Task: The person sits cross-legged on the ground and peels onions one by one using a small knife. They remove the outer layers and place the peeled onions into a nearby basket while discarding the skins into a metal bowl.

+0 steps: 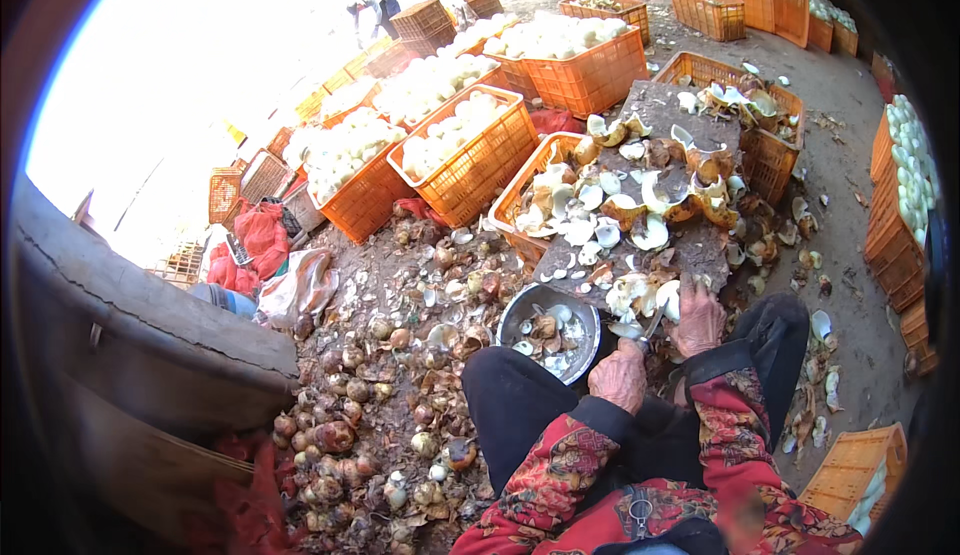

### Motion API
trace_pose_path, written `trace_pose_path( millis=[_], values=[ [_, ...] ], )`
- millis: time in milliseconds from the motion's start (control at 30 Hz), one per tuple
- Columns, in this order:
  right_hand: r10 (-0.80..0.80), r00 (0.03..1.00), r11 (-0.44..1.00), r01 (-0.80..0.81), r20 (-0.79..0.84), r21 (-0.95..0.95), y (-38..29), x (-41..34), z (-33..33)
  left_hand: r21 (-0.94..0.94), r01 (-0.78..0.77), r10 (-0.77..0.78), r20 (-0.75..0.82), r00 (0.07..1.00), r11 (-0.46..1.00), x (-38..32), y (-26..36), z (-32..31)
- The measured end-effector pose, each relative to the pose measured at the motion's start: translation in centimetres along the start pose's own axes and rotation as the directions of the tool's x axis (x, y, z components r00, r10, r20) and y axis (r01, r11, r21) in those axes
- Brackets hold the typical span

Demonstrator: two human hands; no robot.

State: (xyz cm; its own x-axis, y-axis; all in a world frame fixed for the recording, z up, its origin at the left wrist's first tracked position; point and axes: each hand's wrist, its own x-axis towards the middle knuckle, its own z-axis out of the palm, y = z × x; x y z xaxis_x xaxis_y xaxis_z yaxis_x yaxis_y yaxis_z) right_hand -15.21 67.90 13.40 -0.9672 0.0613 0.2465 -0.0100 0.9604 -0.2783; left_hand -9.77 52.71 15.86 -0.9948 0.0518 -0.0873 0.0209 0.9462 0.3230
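Observation:
My left hand (619, 376) is closed around a knife, mostly hidden in the fist. Its narrow metal blade (655, 320) reaches toward the white piece under my right hand. With fingers stretched forward, my right hand (697, 319) holds a white peeled onion (669, 300) against the near end of a dirty board (551, 259). Peeled onion layers (649, 232), white inside and brown outside, are heaped over that board. Beside my left knee a round metal bowl (506, 326) contains skins and white scraps.
Unpeeled onions (352, 388) and skins cover the ground at left. Orange plastic crates (469, 172) piled with peeled white onions stand ahead. More crates (896, 236) line the right side. A curved concrete ledge (150, 285) and red mesh sacks (262, 232) are at left.

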Motion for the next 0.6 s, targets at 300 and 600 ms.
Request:
trace_pose_path(
  millis=[300,600],
  values=[
    [0.007,0.992,0.976,0.02,-0.123,0.216,1.1,-0.7,-0.4,-0.167,-0.01,0.024,0.08,0.996,0.986,1.1,-2.8,0.2],
    [0.057,0.978,0.793,0.077,-0.199,0.604,1.9,-1.2,-0.5,-0.263,0.034,-0.01,0.094,0.996,0.964,1.6,-4.0,0.5]
  ],
)
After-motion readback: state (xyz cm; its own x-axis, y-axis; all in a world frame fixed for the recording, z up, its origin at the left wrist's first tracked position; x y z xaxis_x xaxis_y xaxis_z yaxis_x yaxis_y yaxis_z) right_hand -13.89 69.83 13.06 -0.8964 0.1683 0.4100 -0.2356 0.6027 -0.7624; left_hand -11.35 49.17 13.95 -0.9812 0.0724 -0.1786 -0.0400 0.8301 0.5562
